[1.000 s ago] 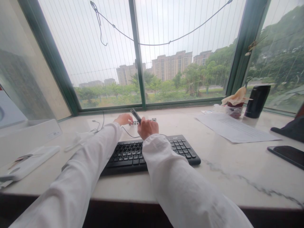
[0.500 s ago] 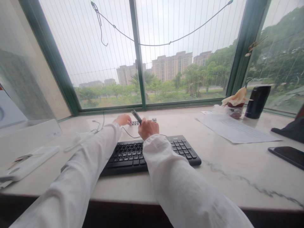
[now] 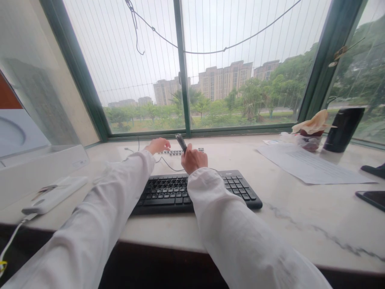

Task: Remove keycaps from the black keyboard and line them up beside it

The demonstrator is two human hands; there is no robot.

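My left hand [image 3: 158, 145] hovers at the left end of a row of small keycaps [image 3: 176, 152] beyond the keyboard. Its fingers are apart, with nothing visible between them. My right hand [image 3: 195, 159] is closed around a dark stick-like tool [image 3: 181, 143] that points up and to the left; its tip is greyish, and its kind is not clear. Below both hands lies a black keyboard [image 3: 170, 200]. Many keys in its upper left part look bare of caps, while the number block keeps its caps. My right sleeve hides the keyboard's middle.
Papers [image 3: 303, 162], a wrapped red cup [image 3: 311, 136] and a black tumbler [image 3: 344, 129] stand to the right. A phone [image 3: 371, 198] lies near the right edge. On the left are a white power strip [image 3: 57, 196] and a white box [image 3: 39, 166]. A thin cable [image 3: 168, 165] runs behind the keyboard.
My left hand has lifted slightly off the keycaps, and its fingers have spread. The right hand still holds the tool, now tilted more upright. The whole view has shifted a little.
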